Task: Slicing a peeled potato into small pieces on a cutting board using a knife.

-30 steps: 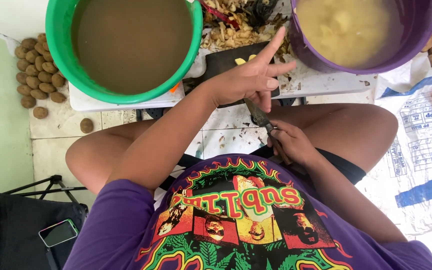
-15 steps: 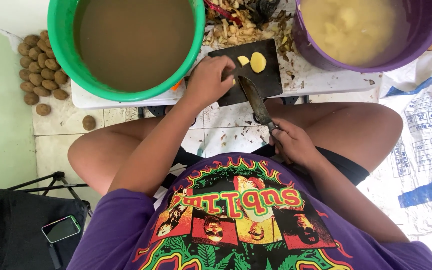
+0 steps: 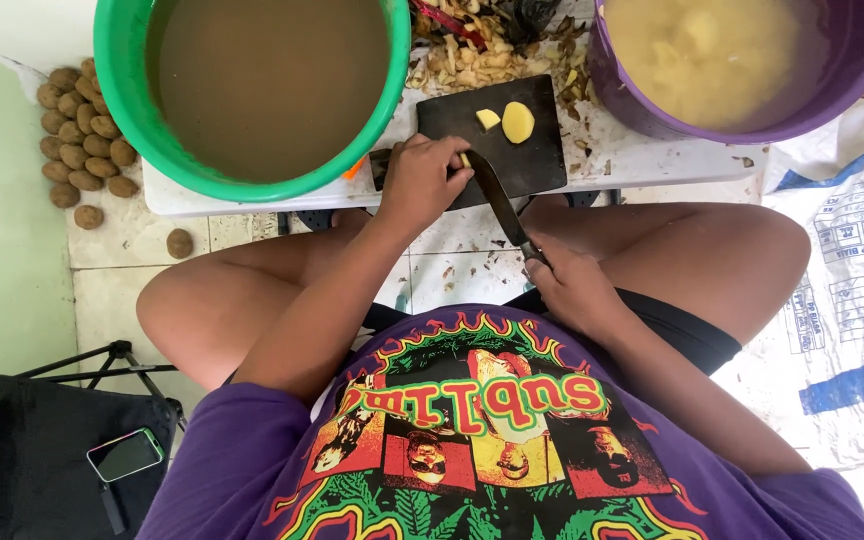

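My left hand (image 3: 424, 182) rests on the near-left corner of a black cutting board (image 3: 532, 155), fingers curled on a small yellow potato piece (image 3: 465, 160) that is mostly hidden. My right hand (image 3: 574, 290) sits over my lap and grips the handle of a knife (image 3: 499, 198). The blade points up and left, its tip by the piece under my left fingers. Two peeled yellow potato pieces (image 3: 510, 121) lie on the board's far side.
A green tub of brown water (image 3: 122, 110) stands at the left and a purple tub with peeled potatoes in cloudy water (image 3: 852, 100) at the right. Peelings (image 3: 477, 50) lie between them. Unpeeled potatoes (image 3: 82, 150) lie on the floor left. A phone (image 3: 124, 454) lies at the lower left.
My left hand drew back from the far peelings to the board's near corner and closed on a potato piece. The knife blade swung up to meet it.
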